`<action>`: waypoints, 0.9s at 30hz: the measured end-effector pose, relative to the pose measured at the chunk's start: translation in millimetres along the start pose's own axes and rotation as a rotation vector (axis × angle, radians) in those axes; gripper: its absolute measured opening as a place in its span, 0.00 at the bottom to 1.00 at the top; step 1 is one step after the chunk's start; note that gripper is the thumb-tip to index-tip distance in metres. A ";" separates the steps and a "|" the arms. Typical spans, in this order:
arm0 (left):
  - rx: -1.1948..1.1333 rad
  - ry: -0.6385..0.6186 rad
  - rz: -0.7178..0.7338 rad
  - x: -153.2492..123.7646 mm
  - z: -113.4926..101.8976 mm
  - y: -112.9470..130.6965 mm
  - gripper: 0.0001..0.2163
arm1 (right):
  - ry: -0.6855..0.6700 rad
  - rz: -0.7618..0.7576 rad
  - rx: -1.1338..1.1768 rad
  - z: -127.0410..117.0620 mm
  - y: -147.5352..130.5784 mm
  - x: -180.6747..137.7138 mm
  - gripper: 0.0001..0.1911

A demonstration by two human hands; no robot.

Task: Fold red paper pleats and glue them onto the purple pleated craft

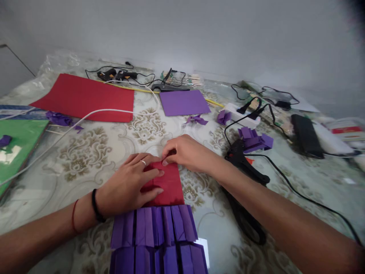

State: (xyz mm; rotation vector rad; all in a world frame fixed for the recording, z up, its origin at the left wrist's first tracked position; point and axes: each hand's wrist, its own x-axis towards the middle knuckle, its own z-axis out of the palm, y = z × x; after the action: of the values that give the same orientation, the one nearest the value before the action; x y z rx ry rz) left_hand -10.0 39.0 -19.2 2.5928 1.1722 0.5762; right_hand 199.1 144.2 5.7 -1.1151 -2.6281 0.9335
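Note:
A piece of red paper [170, 187] lies on the table directly in front of me. My left hand [137, 180] rests flat on its left side with the fingers apart, pressing it down. At the far edge of the paper, my right hand [184, 153] pinches it between thumb and fingers, close to the left fingertips. Nearest to me, below the red paper, sit two rows of folded purple paper pieces [159, 228]; the lower row runs out of view. Whether the red paper is joined to them I cannot tell.
A black glue gun [242, 161] with its cord lies beside my right forearm, near folded purple pieces [255, 139]. Farther back are a white power strip [241, 115], a purple sheet [184, 102] and large red sheets [94, 97]. A white cable [105, 110] crosses green sheets [19, 144] at left.

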 end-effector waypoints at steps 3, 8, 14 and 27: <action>0.005 0.009 -0.004 -0.3 1.5 -0.5 0.12 | -0.041 -0.043 -0.033 -0.6 -0.3 2.4 0.09; 0.010 0.003 -0.004 0.8 0.9 0.2 0.12 | -0.036 -0.107 -0.102 10.4 -1.7 -5.4 0.11; 0.028 0.003 -0.005 0.9 0.0 -0.3 0.12 | 0.043 -0.107 -0.113 22.6 6.4 -10.2 0.12; -0.127 0.074 -0.085 0.4 -2.5 -2.1 0.21 | 0.227 -0.029 0.166 -2.1 -3.0 -20.5 0.16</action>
State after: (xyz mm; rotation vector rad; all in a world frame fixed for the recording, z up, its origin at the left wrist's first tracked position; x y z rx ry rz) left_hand -12.3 40.8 -17.6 2.4217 1.2202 0.7090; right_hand 212.7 129.5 11.4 -1.0701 -2.3351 0.9391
